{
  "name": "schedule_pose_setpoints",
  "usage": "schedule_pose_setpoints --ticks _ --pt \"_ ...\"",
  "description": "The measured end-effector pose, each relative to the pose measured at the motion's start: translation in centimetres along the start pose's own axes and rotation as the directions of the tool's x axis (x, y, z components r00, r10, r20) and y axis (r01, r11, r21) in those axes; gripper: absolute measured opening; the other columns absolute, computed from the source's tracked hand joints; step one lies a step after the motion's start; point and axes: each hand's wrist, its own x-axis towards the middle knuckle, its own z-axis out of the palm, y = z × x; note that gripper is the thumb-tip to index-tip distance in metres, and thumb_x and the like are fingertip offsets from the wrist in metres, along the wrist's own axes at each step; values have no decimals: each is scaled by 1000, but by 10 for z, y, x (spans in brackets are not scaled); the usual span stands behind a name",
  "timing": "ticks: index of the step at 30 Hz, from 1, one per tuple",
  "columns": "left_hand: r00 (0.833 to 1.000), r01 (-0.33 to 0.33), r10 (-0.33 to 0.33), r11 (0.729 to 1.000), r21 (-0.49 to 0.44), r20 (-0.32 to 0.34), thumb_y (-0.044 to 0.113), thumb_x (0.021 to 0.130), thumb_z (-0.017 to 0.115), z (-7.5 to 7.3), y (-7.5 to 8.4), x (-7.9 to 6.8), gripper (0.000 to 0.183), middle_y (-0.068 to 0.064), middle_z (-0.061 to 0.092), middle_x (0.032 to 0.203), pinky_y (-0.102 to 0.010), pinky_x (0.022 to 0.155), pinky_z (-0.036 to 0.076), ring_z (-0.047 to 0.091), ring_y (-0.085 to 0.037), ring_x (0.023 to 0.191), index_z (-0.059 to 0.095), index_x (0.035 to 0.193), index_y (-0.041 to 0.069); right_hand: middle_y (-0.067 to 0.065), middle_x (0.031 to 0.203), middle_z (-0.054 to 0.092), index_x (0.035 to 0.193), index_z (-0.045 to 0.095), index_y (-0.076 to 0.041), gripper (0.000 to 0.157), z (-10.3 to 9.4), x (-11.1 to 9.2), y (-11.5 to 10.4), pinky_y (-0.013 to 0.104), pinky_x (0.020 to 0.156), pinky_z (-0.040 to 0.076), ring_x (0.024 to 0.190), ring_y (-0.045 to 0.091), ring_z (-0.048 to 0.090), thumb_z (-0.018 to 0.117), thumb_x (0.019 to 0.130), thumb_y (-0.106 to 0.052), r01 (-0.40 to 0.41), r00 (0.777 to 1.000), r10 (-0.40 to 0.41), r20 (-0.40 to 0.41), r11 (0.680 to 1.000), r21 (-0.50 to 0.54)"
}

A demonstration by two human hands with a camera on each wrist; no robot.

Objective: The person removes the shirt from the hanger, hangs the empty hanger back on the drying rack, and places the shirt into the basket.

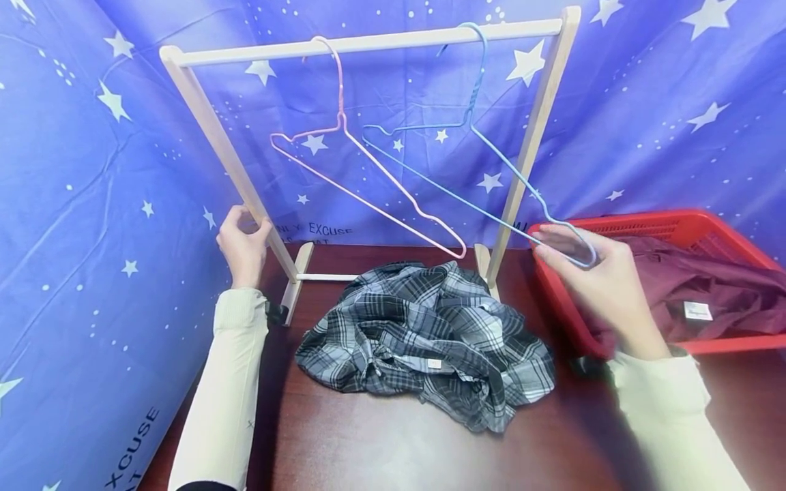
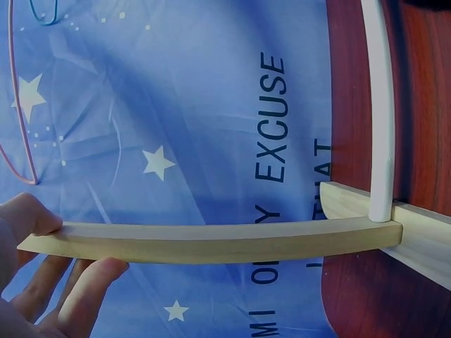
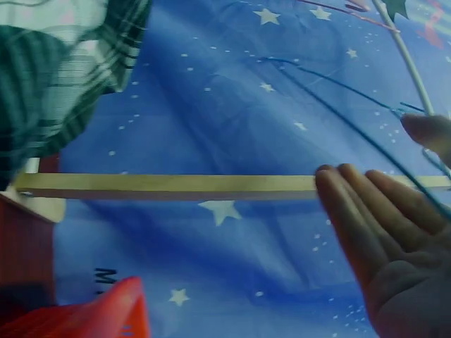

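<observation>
A wooden clothes rack point(image 1: 393, 43) carries a pink wire hanger point(image 1: 340, 123) and a blue wire hanger point(image 1: 469, 112) on its top bar. My left hand point(image 1: 242, 245) grips the rack's left post point(image 2: 225, 241), with thumb and fingers on its two sides. At the blue hanger's right end is my right hand point(image 1: 604, 276), its fingers straight and the thumb apart from them in the right wrist view; the wire passes between. Below the hangers a grey and black plaid shirt point(image 1: 430, 334) lies crumpled on the table.
A red plastic basket point(image 1: 669, 217) holding a maroon garment point(image 1: 731, 293) stands at the right, beside the rack's right post point(image 1: 537, 129). The dark red-brown table point(image 1: 368, 443) bears everything. A blue star-patterned curtain point(image 1: 92, 225) hangs behind and at the left.
</observation>
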Motion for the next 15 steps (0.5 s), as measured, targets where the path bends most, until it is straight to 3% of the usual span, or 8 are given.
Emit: schedule_pose_setpoints --ticks 3,6,9,11,13,15 --pt "1000 7 -7 1000 10 4 15 86 68 0 0 0 20 -11 75 104 -23 75 50 70 -19 83 66 104 6 -5 118 73 132 65 -20 46 2 -5 10 5 85 45 101 -7 65 76 88 -25 -24 997 34 63 988 -153" --pt "1000 11 -12 1000 12 5 15 86 68 0 0 0 20 -11 75 104 -19 71 49 70 -14 81 66 104 6 5 129 67 139 58 -20 54 7 -9 16 10 89 47 110 5 66 76 88 -28 -31 980 69 189 980 -195" --pt "1000 12 -12 1000 10 2 15 86 68 0 -1 0 20 -12 76 103 -24 76 51 65 -6 76 65 104 6 12 144 55 147 47 -14 69 14 -11 20 32 99 50 123 27 60 76 88 -31 -15 938 92 334 974 -225" --pt "1000 13 -13 1000 6 1 14 86 68 0 -1 0 20 -13 75 102 -29 79 52 62 -3 73 65 104 6 14 151 46 152 38 -12 81 20 -13 23 49 105 44 131 37 51 78 85 -36 28 913 85 398 962 -271" --pt "1000 10 -10 1000 6 1 14 86 68 0 -1 0 20 -13 75 103 -32 84 52 62 -5 74 65 104 6 18 155 39 155 32 -11 93 28 -14 26 61 107 36 136 42 42 81 81 -38 86 902 50 428 952 -292" --pt "1000 8 -8 1000 6 2 14 86 68 0 -1 0 20 -13 75 103 -34 88 50 64 -11 76 66 105 6 19 158 33 157 25 -13 105 37 -16 29 65 109 31 141 42 34 85 76 -42 137 900 16 435 938 -317"
